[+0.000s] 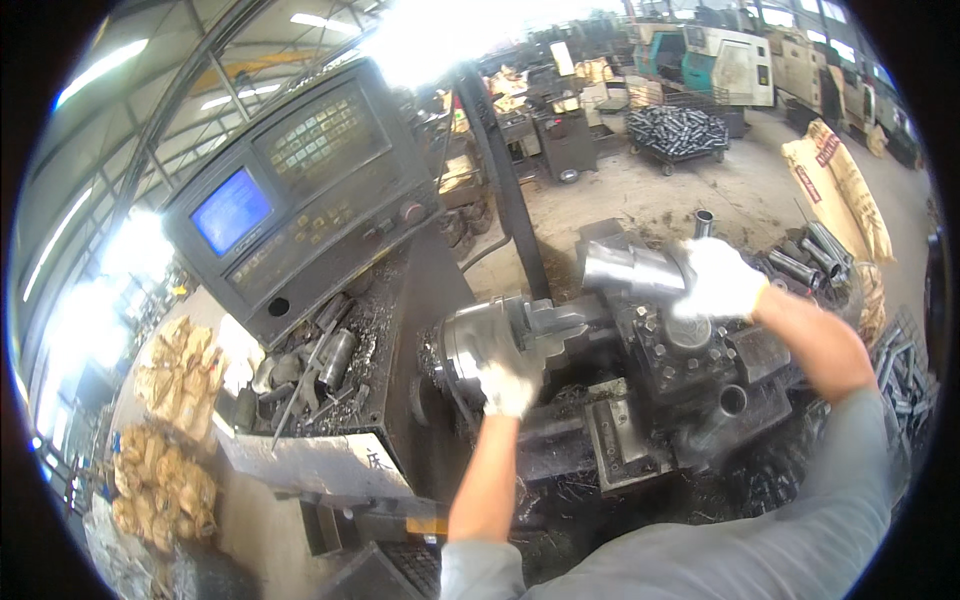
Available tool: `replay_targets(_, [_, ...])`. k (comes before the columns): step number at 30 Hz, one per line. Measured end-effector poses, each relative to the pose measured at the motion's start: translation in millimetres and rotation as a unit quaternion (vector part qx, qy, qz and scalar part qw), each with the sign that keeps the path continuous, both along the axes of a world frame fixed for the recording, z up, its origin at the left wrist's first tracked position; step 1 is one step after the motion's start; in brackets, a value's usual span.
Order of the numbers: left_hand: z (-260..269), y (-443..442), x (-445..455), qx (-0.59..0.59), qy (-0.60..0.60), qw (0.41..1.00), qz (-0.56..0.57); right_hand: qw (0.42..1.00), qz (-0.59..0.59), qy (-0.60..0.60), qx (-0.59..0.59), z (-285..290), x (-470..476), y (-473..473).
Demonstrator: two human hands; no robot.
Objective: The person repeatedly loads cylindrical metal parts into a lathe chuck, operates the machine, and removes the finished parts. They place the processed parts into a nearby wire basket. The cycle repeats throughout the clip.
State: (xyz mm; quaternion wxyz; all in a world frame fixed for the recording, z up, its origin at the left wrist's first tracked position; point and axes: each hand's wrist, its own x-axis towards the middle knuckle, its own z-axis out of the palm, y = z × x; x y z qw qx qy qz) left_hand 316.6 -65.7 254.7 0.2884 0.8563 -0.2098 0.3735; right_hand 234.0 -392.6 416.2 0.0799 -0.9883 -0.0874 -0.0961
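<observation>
My right hand (720, 281), in a white glove, grips one end of a shiny steel tube (634, 270). The tube lies roughly level above the tool turret (686, 330) of a lathe, its other end towards the chuck. My left hand (510, 386), also gloved, is at the lower front of the lathe chuck (469, 337). Motion blurs that hand and its fingers are hard to make out, so I cannot tell whether they grip the chuck. Stepped chuck jaws (555, 322) stick out to the right of it.
A control panel (300, 187) with a lit screen stands at upper left. Tools and metal chips cover the headstock top (367, 360). One steel tube (703, 223) stands upright behind the turret; several others (814, 259) lie at right. A wire cart (679, 135) holds many parts farther back.
</observation>
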Motion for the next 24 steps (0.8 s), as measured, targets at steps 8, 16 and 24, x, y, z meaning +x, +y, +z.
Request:
replay_targets(8, [-91, -47, -169, -0.572, 0.603, 0.475, -0.29, 0.5, -0.118, 0.482, 0.709, -209, -140, 81])
replay_targets(16, [-128, -86, -185, -0.471, 0.686, 0.507, -0.225, 0.821, -0.094, 0.368, 0.426, -297, -180, 70])
replay_targets(24, [-143, -61, -187, -0.471, 0.572, 0.652, -0.162, 0.808, -0.254, 0.304, 0.436, -270, -390, -95])
